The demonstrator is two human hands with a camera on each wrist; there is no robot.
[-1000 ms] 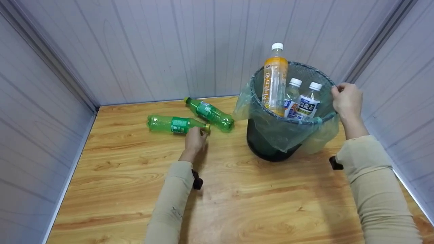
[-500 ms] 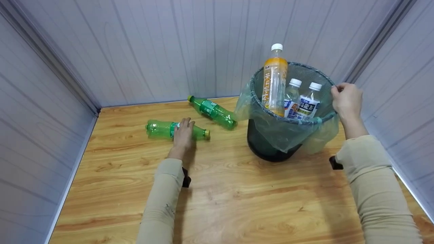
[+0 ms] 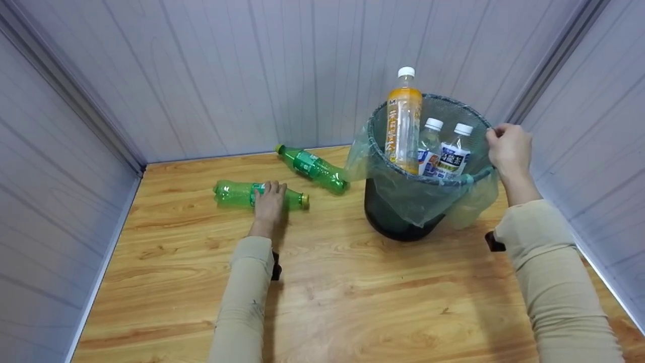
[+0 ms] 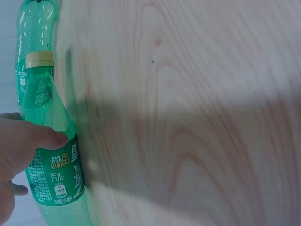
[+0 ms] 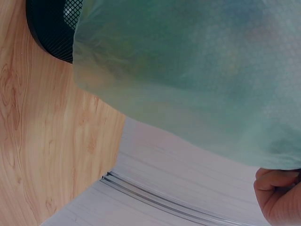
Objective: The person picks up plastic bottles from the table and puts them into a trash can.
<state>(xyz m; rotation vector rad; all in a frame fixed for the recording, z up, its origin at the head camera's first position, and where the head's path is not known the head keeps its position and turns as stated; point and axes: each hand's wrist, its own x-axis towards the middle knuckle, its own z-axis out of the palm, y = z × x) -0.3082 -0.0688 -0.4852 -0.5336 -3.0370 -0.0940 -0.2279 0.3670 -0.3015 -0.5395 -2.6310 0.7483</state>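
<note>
My left hand [image 3: 268,205] lies across a green plastic bottle [image 3: 234,194] resting on its side, yellow cap to the right. In the left wrist view the thumb [image 4: 49,138] presses the green label, and fingers reach round the far side. A second green bottle [image 3: 315,170] lies just behind it. My right hand [image 3: 510,151] pinches the right rim of a black mesh trash bin [image 3: 385,219], over the folded edge of its pale green bag [image 3: 418,201]. Inside the bin stand an orange-labelled bottle [image 3: 403,126] and two smaller white-capped bottles, one with a dark label [image 3: 452,160].
Wood-patterned flooring [image 3: 342,302] lies under everything. A pale panel wall [image 3: 227,85] rises right behind the bottles and bin, with side walls at left and right. The bag's loose skirt hangs outside the bin.
My left hand has shifted left from the bottle's neck to its label, and the bottle has turned slightly, its cap end coming nearer. The right hand keeps its place on the rim.
</note>
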